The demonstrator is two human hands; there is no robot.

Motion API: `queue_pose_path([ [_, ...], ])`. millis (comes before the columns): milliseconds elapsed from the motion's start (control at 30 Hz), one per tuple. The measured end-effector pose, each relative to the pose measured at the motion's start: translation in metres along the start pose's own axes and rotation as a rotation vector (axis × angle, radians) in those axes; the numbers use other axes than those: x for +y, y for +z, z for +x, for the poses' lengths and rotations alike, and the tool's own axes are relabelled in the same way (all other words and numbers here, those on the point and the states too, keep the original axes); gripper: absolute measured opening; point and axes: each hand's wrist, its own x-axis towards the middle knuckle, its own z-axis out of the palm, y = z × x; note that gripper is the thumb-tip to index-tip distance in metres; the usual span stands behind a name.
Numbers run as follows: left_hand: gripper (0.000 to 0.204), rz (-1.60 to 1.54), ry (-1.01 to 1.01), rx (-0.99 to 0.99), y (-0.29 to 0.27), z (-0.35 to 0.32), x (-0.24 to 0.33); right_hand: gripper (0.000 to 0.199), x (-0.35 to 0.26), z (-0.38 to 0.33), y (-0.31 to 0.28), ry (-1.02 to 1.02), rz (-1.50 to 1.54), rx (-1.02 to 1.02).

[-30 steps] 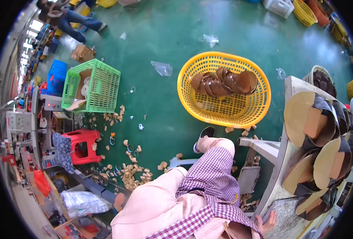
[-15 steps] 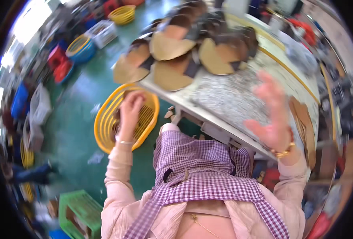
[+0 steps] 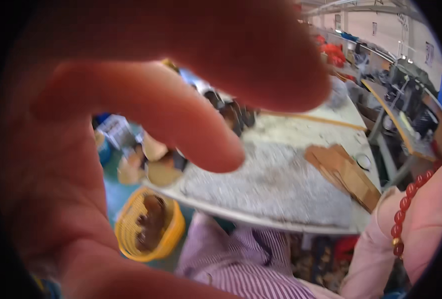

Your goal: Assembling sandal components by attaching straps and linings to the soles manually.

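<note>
Thumb and fingers apart, the left hand (image 3: 56,184) shows nothing gripped; the right hand (image 3: 433,219) is cut off, its state impossible to tell. Left of the right hand, flat brown pieces (image 3: 353,182) lie on the bench (image 3: 290,132), likely light, bendable, best pinched by an edge.

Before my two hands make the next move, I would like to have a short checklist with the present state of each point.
1. View clear of the left hand: not ok; it covers much of the left and top.
2. Left fingers apart from the thumb: ok, a wide gap shows.
3. Whole right hand visible: not ok; the right edge cuts it off past the red bead bracelet.
4. Right hand empty: cannot tell.
5. Brown flat pieces on the workbench: ok.
6. Brown pieces in the yellow basket countable: not ok, too blurred.
</note>
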Motion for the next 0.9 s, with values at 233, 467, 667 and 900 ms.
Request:
queue_pose_path([
  [233,0.052,0.159,-0.123,0.044,-0.122,0.051,-0.003,0.040,0.045,-0.025,-0.047,0.002,0.209,0.026],
  [467,0.062,0.065,-0.110,0.017,-0.031,0.033,-0.064,0.033,0.074,-0.059,-0.059,-0.018,0.131,0.001],
  [667,0.072,0.046,-0.105,-0.087,0.030,0.031,-0.062,0.028,0.039,-0.079,-0.047,0.006,0.078,0.070],
  [900,0.085,-0.033,-0.059,-0.107,-0.066,0.070,-0.124,0.024,0.008,-0.056,-0.044,-0.047,-0.001,0.059],
])
